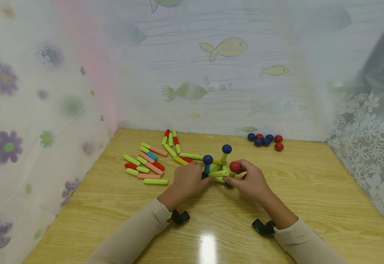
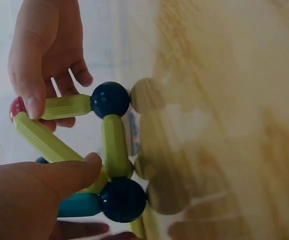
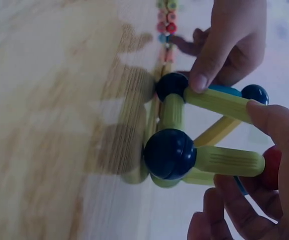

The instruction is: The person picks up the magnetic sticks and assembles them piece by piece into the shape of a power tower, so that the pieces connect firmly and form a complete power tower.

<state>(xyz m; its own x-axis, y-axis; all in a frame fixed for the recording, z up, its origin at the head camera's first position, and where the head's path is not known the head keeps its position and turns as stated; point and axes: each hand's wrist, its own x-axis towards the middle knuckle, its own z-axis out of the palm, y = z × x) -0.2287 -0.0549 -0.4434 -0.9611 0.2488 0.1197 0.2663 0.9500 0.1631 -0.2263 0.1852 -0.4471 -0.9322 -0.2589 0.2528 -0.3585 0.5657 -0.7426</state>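
Note:
A small frame of green magnetic sticks (image 1: 218,173) and balls stands on the table between both hands. My left hand (image 1: 188,180) grips its left side, thumb on the lower end of a slanting green stick (image 3: 217,103), beside a dark blue ball (image 3: 172,86). A blue stick (image 2: 79,205) rises at that corner, topped by another dark blue ball (image 1: 207,159). My right hand (image 1: 252,181) pinches around a red ball (image 1: 235,166) atop an upright green stick (image 3: 229,160); its thumb touches the slanting stick's upper end. A third dark blue ball (image 1: 226,149) tops the back corner.
Loose green, red, peach and blue sticks (image 1: 150,163) lie to the left. A chain of sticks (image 1: 190,156) runs from behind the frame toward the back left. Spare dark blue and red balls (image 1: 266,141) sit at the back right. Printed curtains (image 1: 178,66) surround the table (image 1: 311,190).

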